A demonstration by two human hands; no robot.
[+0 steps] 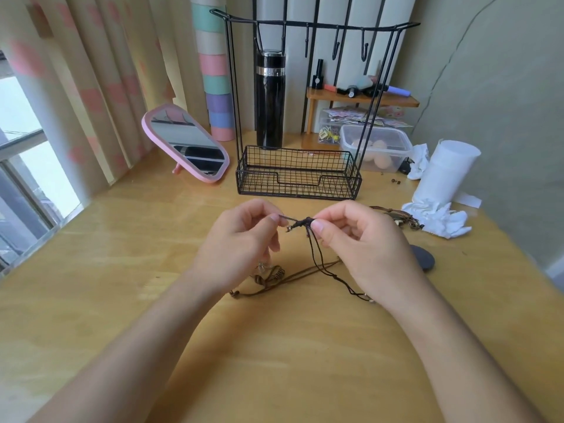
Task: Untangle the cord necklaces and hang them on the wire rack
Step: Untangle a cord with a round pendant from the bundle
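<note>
Daylight from a window (21, 123) falls across striped curtains (100, 80), a pale green wall (488, 87) and a wooden surface (122, 270).

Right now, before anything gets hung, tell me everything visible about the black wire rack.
The wire rack is thin black metal, upright on the wooden table. Its base is a rectangular mesh basket, apparently empty, with a notch in the front wall. Uprights at each end carry a top bar with five bare hooks. A black flask stands behind it; the cord necklaces do not touch it.
</note>
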